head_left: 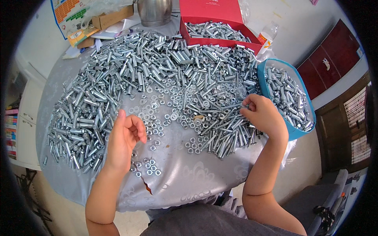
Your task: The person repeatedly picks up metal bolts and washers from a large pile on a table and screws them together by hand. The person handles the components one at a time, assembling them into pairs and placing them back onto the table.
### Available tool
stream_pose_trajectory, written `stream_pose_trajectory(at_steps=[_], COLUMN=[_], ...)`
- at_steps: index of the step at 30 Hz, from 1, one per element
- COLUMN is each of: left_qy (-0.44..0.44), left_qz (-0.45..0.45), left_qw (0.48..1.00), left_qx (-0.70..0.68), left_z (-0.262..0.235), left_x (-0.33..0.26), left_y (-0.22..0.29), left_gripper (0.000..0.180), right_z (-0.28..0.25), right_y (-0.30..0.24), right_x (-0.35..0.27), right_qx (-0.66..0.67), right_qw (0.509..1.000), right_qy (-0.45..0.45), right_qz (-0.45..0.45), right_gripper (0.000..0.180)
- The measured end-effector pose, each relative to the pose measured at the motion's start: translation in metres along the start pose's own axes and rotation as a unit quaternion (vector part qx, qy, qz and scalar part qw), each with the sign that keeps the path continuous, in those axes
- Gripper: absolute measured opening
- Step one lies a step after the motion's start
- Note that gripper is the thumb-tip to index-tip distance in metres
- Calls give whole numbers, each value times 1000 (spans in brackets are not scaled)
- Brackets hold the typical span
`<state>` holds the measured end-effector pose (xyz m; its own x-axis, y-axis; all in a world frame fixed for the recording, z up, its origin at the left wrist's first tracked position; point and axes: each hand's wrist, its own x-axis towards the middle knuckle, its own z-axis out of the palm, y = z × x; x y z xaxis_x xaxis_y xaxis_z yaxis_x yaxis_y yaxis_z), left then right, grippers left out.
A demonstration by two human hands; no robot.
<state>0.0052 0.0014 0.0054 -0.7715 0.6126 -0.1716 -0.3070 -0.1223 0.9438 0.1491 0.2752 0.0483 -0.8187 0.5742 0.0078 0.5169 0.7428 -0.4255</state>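
Observation:
My left hand (125, 137) hovers over the loose nuts at the left middle of the table. Its thumb points up, apart from loosely curled fingers, and nothing shows in it. At the right, my right hand (260, 113) is pinched at the edge of a heap of long bolts (232, 135); what its fingertips hold is hidden. Hex nuts and washers (157, 114) lie scattered between the hands. A few nuts (149, 166) sit by my left wrist, and another small group (193, 145) lies beside the bolts. Metal sleeves (84, 114) are piled on the left.
A blue bin (311, 114) full of assembled anchor bolts (287, 96) stands right of my right hand. Behind the heaps are a red box (252, 45) of bolts, a plastic bottle (267, 36), a metal pot (154, 13) and a cardboard box (113, 17). The grey tablecloth (197, 177) has a tear.

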Motion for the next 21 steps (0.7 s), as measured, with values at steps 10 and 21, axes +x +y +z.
stream_pose_trajectory(at_steps=[10, 21], left_qy=[0, 23], left_qz=[1, 24], left_qw=[1000, 999], left_qx=[10, 38], left_z=[-1, 7], left_x=[0, -2], left_y=[-3, -4], left_gripper=[51, 46], right_z=[2, 2], right_y=[3, -2], right_x=[2, -3], right_qx=[1, -67], right_qw=[1000, 997], right_qy=[28, 39], right_qz=[10, -23], right_gripper=[21, 17])
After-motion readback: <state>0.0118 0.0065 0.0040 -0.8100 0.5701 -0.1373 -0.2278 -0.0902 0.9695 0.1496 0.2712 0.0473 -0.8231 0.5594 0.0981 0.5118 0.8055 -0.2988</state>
